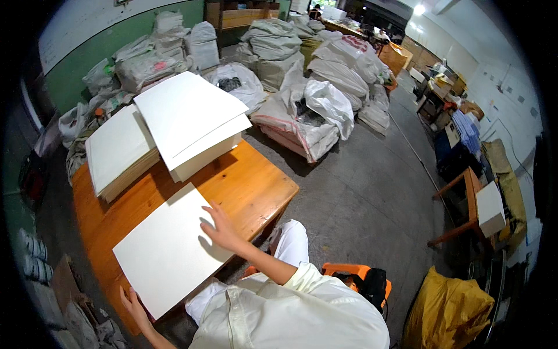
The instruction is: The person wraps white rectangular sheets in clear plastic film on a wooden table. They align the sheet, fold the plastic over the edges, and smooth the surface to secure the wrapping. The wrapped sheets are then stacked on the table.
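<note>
A large white sheet of paper or board lies flat on the wooden table in front of me. My right hand is over its right edge with fingers spread, casting a shadow on it; whether the fingertips touch is hard to tell. At the sheet's near left corner, my left hand has its fingers stretched out along the edge. Beyond the sheet stands a tall stack of white sheets, its top ones slightly askew. Left of it sits a lower stack with cream edges.
Bulging white sacks and an open sack crowd the floor past the table. At right are a wooden stool, a white stack and a yellow bag. An orange seat with something black is beside me.
</note>
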Action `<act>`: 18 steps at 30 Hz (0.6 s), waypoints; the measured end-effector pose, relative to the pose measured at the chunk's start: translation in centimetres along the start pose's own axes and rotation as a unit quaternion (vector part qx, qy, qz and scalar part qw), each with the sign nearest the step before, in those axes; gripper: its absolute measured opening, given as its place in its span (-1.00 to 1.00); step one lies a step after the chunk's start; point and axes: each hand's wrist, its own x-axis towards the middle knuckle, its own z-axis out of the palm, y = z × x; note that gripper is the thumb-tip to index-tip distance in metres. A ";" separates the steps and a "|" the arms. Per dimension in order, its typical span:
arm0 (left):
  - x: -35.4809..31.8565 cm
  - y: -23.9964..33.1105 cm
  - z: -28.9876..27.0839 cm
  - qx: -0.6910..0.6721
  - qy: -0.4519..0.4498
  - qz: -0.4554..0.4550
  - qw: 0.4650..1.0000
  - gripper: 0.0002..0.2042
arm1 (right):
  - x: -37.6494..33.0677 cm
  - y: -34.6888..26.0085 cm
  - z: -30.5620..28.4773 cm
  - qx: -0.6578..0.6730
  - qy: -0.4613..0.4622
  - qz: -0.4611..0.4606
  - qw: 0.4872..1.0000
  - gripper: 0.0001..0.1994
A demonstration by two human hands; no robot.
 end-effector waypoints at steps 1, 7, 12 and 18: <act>-0.1 0.7 -0.3 0.037 0.013 -0.011 0.999 -0.41 | 0.3 1.1 0.0 0.047 -0.031 0.022 0.998 -0.48; -2.2 5.9 -1.7 -0.116 -0.030 -0.111 0.987 -0.42 | 0.9 -0.2 -1.2 0.226 -0.158 0.142 0.951 -0.48; -2.5 4.5 1.1 -0.293 -0.084 -0.018 0.952 -0.57 | 1.7 -0.7 -5.1 0.287 -0.176 0.235 0.912 -0.47; -8.2 2.0 -2.8 -0.099 0.166 0.026 0.981 -0.45 | 4.6 5.2 -6.4 0.181 -0.149 0.178 0.956 -0.41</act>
